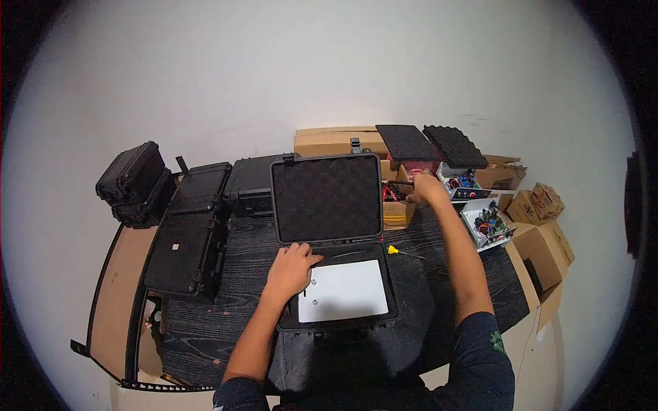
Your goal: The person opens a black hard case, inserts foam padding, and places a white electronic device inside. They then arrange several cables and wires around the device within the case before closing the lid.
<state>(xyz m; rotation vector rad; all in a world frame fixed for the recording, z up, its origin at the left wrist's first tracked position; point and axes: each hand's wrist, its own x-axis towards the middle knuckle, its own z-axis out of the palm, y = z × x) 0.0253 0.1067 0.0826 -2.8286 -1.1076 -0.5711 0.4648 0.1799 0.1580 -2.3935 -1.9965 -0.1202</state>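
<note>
Plain white wall backs a dark wood-grain tabletop (439, 288) at the centre of the frame. The left hand (291, 267) lies flat and open, fingers spread, on the left edge of a white rectangular panel (349, 291). The panel sits in the base of an open black hard plastic case (327, 198), whose foam-lined lid stands upright. The right hand (428, 188) stretches to the upper right, beyond the lid, among cluttered parts; I cannot tell its grip. A yellow-handled screwdriver (394, 250) lies just right of the case.

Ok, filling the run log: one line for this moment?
left hand on white plate | right hand near pink box | case open
</note>
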